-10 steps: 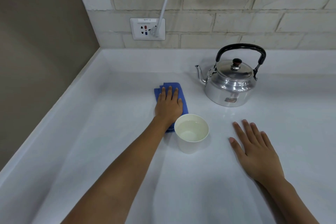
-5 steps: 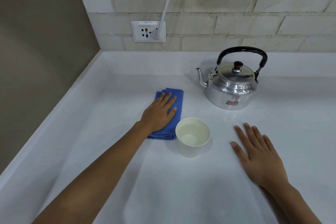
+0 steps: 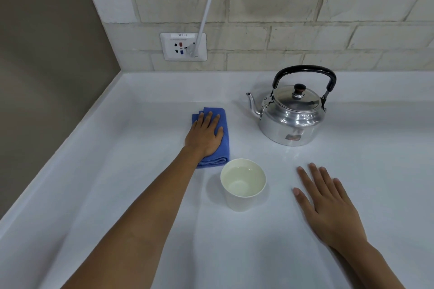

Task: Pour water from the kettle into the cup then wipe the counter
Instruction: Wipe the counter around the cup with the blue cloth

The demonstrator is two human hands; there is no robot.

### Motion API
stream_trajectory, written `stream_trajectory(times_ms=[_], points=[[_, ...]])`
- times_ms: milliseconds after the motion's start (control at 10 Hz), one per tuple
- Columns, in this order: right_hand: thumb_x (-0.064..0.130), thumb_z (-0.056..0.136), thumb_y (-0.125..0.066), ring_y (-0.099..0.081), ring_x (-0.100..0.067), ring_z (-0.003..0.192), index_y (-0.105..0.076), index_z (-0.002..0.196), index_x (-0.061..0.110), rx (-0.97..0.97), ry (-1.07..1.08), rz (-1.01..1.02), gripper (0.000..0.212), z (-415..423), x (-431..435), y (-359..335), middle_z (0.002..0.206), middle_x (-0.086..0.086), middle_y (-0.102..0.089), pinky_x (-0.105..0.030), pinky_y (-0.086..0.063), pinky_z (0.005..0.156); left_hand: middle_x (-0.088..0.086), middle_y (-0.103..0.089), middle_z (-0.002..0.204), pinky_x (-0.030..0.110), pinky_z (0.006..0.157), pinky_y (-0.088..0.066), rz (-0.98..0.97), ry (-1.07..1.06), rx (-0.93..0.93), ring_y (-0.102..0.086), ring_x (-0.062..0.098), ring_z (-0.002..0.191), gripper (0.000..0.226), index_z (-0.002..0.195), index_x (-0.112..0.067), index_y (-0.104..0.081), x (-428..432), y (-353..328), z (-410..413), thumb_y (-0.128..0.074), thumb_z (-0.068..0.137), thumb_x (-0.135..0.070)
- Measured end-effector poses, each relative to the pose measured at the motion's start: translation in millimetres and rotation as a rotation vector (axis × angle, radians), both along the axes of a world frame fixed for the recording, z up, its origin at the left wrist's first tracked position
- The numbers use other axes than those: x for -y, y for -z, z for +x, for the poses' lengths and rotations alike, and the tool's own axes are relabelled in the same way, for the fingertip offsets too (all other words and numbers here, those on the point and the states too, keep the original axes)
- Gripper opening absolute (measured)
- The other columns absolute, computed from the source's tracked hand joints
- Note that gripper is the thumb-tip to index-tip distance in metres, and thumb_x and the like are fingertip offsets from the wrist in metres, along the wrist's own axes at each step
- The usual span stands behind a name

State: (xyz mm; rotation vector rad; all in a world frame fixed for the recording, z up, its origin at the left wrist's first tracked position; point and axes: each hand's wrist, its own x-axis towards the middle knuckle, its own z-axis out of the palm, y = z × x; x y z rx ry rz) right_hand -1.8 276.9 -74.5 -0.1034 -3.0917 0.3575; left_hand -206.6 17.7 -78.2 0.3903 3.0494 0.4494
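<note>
With water already in the cup (image 3: 243, 183) beside the upright kettle (image 3: 292, 115), wiping was underway: left hand (image 3: 205, 135), fingers loosely spread, pressed the blue cloth (image 3: 224, 145) flat, right hand (image 3: 328, 204) splayed empty on the counter (image 3: 234, 253); next, likely sideways sweeps clear of the cup

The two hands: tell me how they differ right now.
The left hand presses flat on the folded blue cloth; the right hand lies flat on the bare counter. The left reaches farther back, beside the kettle; the right sits nearer, right of the cup. Both are open, palm down.
</note>
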Motion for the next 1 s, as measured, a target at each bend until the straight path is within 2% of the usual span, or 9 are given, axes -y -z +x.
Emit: stream_trajectory(times_ms=[800,900,1000], points=[[0.059,0.084,-0.003,0.016,-0.003,0.139,0.013,0.139,0.043,-0.02,-0.006,0.002,0.06,0.3,-1.3,1.6,0.15,0.016,0.014,-0.031,0.003,0.118,0.004,0.002,0.157,0.037,0.117,0.001,-0.048,0.048,0.033,0.008,0.023,0.143,0.055,0.146,-0.021,-0.003,1.7,-4.4,-20.3,-0.017,0.097,-0.042],[0.06,0.084,-0.002,0.017,-0.003,0.139,0.014,0.139,0.043,-0.023,-0.001,-0.012,0.06,-1.3,-1.9,3.4,0.151,0.016,0.014,-0.031,0.004,0.118,0.004,0.008,0.157,0.037,0.117,0.003,-0.037,0.063,0.091,0.011,0.021,0.143,0.057,0.145,-0.023,0.005,5.5,-8.8,-19.8,-0.016,0.096,-0.045],[0.06,0.084,-0.006,0.017,-0.002,0.139,0.013,0.138,0.044,-0.011,0.006,-0.021,0.059,-2.5,-1.7,2.0,0.153,0.015,0.011,-0.03,0.005,0.118,0.003,0.009,0.157,0.037,0.117,0.003,0.002,0.069,0.04,0.009,0.019,0.143,0.061,0.145,-0.024,0.007,12.2,-25.4,-14.5,-0.016,0.095,-0.049]])
